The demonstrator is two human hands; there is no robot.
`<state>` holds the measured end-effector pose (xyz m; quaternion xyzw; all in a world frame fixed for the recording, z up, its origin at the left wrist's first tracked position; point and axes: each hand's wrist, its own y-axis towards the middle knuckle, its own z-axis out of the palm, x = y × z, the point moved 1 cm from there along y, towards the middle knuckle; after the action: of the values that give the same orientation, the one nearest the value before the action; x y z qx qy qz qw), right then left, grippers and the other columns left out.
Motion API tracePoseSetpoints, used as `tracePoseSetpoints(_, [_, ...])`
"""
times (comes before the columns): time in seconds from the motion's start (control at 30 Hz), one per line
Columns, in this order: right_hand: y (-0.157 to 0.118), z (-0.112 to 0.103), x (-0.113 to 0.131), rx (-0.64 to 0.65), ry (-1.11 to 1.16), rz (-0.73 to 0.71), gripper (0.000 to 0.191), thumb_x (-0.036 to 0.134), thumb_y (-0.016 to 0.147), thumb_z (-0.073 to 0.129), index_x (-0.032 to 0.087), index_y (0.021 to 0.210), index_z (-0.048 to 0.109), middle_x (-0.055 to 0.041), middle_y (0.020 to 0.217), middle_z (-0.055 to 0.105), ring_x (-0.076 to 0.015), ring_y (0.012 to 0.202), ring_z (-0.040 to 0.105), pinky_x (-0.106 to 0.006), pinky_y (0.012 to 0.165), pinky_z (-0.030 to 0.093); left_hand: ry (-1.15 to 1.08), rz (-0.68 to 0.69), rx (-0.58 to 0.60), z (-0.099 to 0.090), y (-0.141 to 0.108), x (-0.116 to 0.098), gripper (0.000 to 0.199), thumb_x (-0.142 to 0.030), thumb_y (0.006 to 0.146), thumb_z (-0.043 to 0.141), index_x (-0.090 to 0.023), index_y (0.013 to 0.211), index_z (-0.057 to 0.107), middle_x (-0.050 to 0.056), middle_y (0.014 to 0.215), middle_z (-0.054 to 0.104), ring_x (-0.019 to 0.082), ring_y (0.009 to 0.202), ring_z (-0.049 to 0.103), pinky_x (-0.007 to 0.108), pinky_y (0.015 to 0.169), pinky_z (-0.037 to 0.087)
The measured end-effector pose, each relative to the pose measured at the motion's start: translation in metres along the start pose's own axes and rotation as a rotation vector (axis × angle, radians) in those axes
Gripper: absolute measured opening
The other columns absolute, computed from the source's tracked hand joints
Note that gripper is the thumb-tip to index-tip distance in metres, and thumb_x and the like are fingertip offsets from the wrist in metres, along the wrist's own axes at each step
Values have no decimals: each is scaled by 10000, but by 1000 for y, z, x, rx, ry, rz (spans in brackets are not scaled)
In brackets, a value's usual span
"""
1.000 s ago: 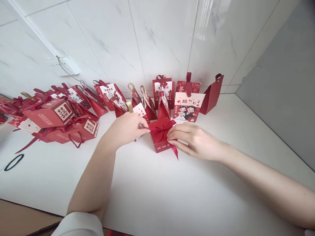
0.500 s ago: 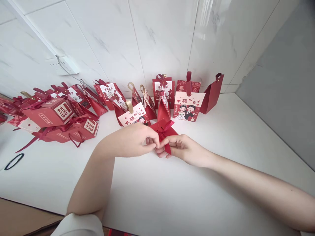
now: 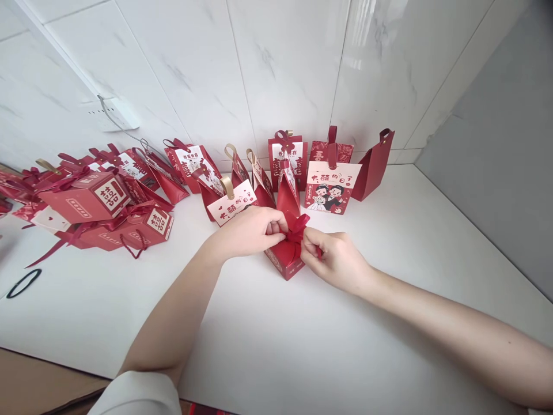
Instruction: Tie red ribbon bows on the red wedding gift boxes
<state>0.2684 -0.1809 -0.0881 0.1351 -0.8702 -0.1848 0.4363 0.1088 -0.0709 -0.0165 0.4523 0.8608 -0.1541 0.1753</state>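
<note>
A small red box [image 3: 280, 257] sits on the white table between my hands, with a red ribbon bow [image 3: 297, 227] on its top. My left hand [image 3: 263, 229] comes from the left, its fingers closed on the ribbon at the bow's left side. On the right side of the bow my right hand [image 3: 330, 256] is closed, pinching the ribbon between thumb and fingers. The ribbon ends are partly hidden by my fingers.
Several red gift bags [image 3: 330, 187] stand behind the box along the tiled wall. At the left are piled red boxes [image 3: 93, 196] with ribbons. A black ring [image 3: 24, 283] lies on the white table [image 3: 302, 346] at the far left.
Both hands have drawn apart to either side of the bow; my left hand moved up. More of the box's front now shows.
</note>
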Motion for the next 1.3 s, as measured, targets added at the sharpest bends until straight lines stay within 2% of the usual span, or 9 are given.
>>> tracePoseSetpoints(0.13, [2,-4,3,40,43,94,144,155,841,482,238,949,439,88,568,454,-110,436,391,-229,511,354,-17,15,-6,2,2,-2,67,-241,783,586,-208,807,639,-24,751,670,127,683,613,243,614,431])
tracePoseSetpoints(0.2, [4,-6,6,67,62,162,312,234,877,534,241,1165,413,96,562,485,-129,435,437,-242,525,388,-24,19,-7,3,3,-2,70,-234,787,579,-209,810,641,-26,738,668,124,673,612,240,609,431])
tracePoseSetpoints(0.27, [6,-8,7,74,67,214,439,289,860,615,236,1239,400,91,580,530,-141,465,499,-251,546,418,-31,15,-4,4,3,-3,59,-232,778,586,-208,798,636,-29,721,662,120,656,605,236,594,425])
tracePoseSetpoints(0.43, [9,-6,0,92,144,250,87,299,902,589,216,880,582,61,555,565,-130,459,566,-245,542,453,-16,-23,-22,6,4,-5,55,-232,770,582,-198,750,620,-30,696,646,116,634,579,232,570,404])
tracePoseSetpoints(0.6, [13,-14,-9,259,304,157,128,283,943,513,201,949,611,54,588,584,-113,444,586,-216,501,459,-62,-49,48,3,7,-1,103,-255,788,588,-191,807,668,-10,751,679,126,676,603,229,595,411])
tracePoseSetpoints(0.8, [24,-44,-24,511,125,-28,221,138,860,498,211,992,659,59,576,524,-95,491,464,-203,506,369,-44,-42,118,2,8,0,118,-294,800,599,-202,795,674,-16,749,670,115,645,573,237,595,389])
tracePoseSetpoints(1.03, [26,-56,-19,597,88,7,210,149,837,481,224,945,645,23,731,626,-120,598,530,-225,564,385,-128,-51,169,4,9,-1,275,-477,802,602,-206,782,646,-9,749,622,123,634,533,242,546,368])
tracePoseSetpoints(1.17, [27,-59,-15,604,95,70,193,146,825,466,207,846,647,23,717,629,-119,586,513,-233,557,375,-89,-87,59,9,11,-3,392,-523,862,500,-193,660,559,-24,611,522,110,545,439,256,516,300])
tracePoseSetpoints(1.3, [28,-58,-18,597,170,191,241,217,905,434,188,773,633,20,628,591,-121,558,512,-246,549,379,-93,-112,18,13,13,-5,308,-466,809,595,-195,668,558,-33,586,528,110,545,452,252,526,305])
